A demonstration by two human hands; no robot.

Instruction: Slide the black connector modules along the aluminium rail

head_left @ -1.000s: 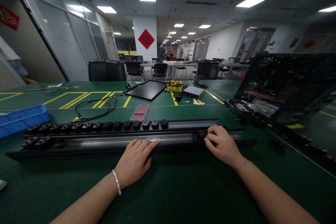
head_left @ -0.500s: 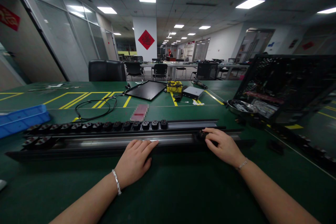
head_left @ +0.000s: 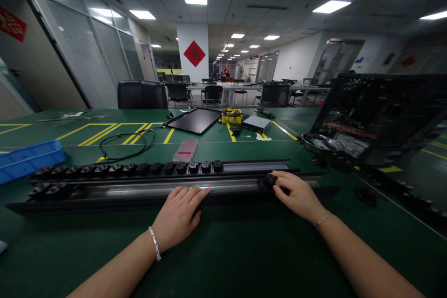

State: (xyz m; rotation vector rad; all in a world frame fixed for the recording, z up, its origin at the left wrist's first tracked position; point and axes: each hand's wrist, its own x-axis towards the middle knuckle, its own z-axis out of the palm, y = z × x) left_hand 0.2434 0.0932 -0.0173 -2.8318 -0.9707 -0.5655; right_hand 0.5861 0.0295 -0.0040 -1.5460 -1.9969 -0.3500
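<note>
My left hand (head_left: 179,216) lies with fingers stretched out over the front edge of a long black metal channel (head_left: 139,191), holding nothing. Toward the channel's right end, the thumb and fingers of my right hand (head_left: 299,196) pinch a small black socket module (head_left: 271,179), partly hidden by the fingertips. Two more socket modules (head_left: 57,189) sit in the left end of this near channel. Just behind runs a second channel (head_left: 254,166), with a row of several black socket modules (head_left: 155,168) filling it from the left to past its middle.
A blue plastic bin (head_left: 31,158) stands at the left. Behind the channels lie a coiled black cable (head_left: 129,153), a flat black panel (head_left: 193,120), and a grey box (head_left: 256,123). At right are a metal bowl (head_left: 321,144) of parts and an open computer case (head_left: 377,116).
The socket module at my right fingertips has shifted very slightly to the right. My left hand and the two channels stay where they were.
</note>
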